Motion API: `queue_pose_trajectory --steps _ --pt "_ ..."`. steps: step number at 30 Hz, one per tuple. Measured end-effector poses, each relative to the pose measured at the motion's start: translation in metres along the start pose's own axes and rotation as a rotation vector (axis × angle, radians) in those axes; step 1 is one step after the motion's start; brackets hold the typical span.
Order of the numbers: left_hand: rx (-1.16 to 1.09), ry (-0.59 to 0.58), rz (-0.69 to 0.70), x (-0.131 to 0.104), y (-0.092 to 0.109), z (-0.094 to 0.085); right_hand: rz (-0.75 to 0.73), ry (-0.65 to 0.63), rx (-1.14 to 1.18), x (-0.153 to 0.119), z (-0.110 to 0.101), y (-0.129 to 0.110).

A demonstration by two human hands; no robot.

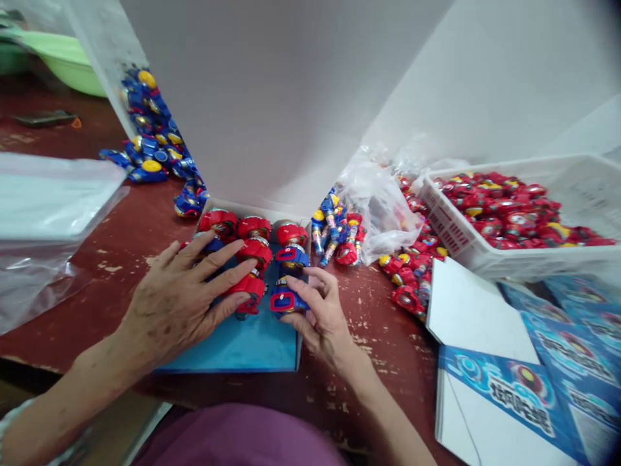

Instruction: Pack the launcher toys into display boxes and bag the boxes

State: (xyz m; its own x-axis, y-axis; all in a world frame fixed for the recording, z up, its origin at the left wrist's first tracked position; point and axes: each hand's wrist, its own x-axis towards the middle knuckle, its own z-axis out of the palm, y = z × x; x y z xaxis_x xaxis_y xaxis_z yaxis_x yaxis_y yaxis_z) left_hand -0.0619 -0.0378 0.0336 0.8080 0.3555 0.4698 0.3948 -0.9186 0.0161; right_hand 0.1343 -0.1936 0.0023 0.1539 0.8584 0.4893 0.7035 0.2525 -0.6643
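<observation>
A shallow blue box (pixel 228 353) lies in front of me, with its tall white lid (pixel 272 116) standing up behind it. Rows of small red plastic toys (pixel 255 252) and blue ones fill its back part. My left hand (pixel 169 304) is spread flat over the left rows, fingertips resting on the toys and covering some of them. Thumb and fingers of my right hand (pixel 323 314) pinch a blue toy (pixel 284 302) with a red-rimmed window, in the right-hand row. Just behind it sits another blue toy (pixel 292 257).
A white plastic basket (pixel 490 262) of red toys stands at the right, beside loose red toys (pixel 407 278) and a clear bag (pixel 373 207). Printed cartons (pixel 514 388) lie near right. Blue toys (pixel 150 155) are heaped at left, near plastic bags (pixel 48 200) and a green basin (pixel 72 61).
</observation>
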Motion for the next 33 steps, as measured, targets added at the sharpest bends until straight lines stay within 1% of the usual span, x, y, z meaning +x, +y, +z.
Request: queue_pose_trajectory --steps 2,4,5,7,9,11,13,14,16,18,21,23,24,25,26,27,28,29,31,32,33 --pt "-0.02 0.026 0.006 0.0 -0.001 0.001 0.052 0.053 -0.041 -0.003 -0.002 0.006" --pt "-0.042 0.039 0.018 0.0 -0.002 0.003 0.118 0.1 -0.099 -0.001 -0.013 0.02" --pt "-0.052 0.049 0.031 0.0 -0.002 0.003 0.158 0.129 -0.186 0.002 -0.021 0.031" --pt "-0.047 0.056 0.04 0.0 -0.002 0.004 0.237 0.178 -0.437 0.011 -0.037 0.059" --pt "-0.036 0.074 0.033 0.0 -0.002 0.003 0.288 0.175 -0.576 0.02 -0.051 0.091" --pt "-0.044 0.082 0.023 0.0 -0.003 0.002 0.307 0.16 -0.583 0.028 -0.059 0.119" --pt "-0.085 0.093 0.028 -0.001 -0.004 -0.002 0.302 0.153 -0.557 0.032 -0.06 0.137" --pt "-0.108 0.097 0.031 -0.002 -0.004 -0.004 0.295 0.16 -0.536 0.032 -0.06 0.141" --pt "-0.135 0.126 0.043 -0.005 -0.004 -0.009 0.282 0.208 -0.483 0.028 -0.058 0.139" --pt "-0.123 0.171 0.04 -0.008 -0.002 -0.013 0.288 0.321 -0.43 0.019 -0.059 0.127" --pt "-0.096 0.206 0.037 -0.011 0.005 -0.017 0.35 0.573 -0.369 -0.003 -0.068 0.092" --pt "-0.082 0.216 0.053 -0.013 0.013 -0.021 0.43 0.752 -0.191 -0.019 -0.08 0.061" --pt "-0.081 0.237 0.06 -0.013 0.019 -0.023 0.476 0.844 0.001 -0.027 -0.086 0.043" --pt "-0.1 0.266 0.066 -0.014 0.027 -0.027 0.504 0.869 0.181 -0.033 -0.092 0.024" --pt "-0.153 0.292 0.079 -0.015 0.036 -0.031 0.508 0.836 0.288 -0.039 -0.096 0.005" --pt "-0.236 0.297 0.102 -0.016 0.046 -0.036 0.489 0.767 0.304 -0.043 -0.098 -0.015" --pt "-0.342 0.267 0.127 -0.019 0.057 -0.04 0.473 0.668 0.301 -0.046 -0.097 -0.034" --pt "-0.456 0.202 0.145 -0.022 0.068 -0.044 0.446 0.557 0.277 -0.048 -0.092 -0.052" --pt "-0.653 0.057 0.143 -0.03 0.088 -0.047 0.38 0.311 0.261 -0.048 -0.075 -0.082" --pt "-0.727 -0.004 0.122 -0.034 0.094 -0.046 0.318 0.189 0.252 -0.046 -0.064 -0.092" --pt "-0.802 -0.053 0.081 -0.038 0.098 -0.044 0.258 0.097 0.235 -0.043 -0.054 -0.097"
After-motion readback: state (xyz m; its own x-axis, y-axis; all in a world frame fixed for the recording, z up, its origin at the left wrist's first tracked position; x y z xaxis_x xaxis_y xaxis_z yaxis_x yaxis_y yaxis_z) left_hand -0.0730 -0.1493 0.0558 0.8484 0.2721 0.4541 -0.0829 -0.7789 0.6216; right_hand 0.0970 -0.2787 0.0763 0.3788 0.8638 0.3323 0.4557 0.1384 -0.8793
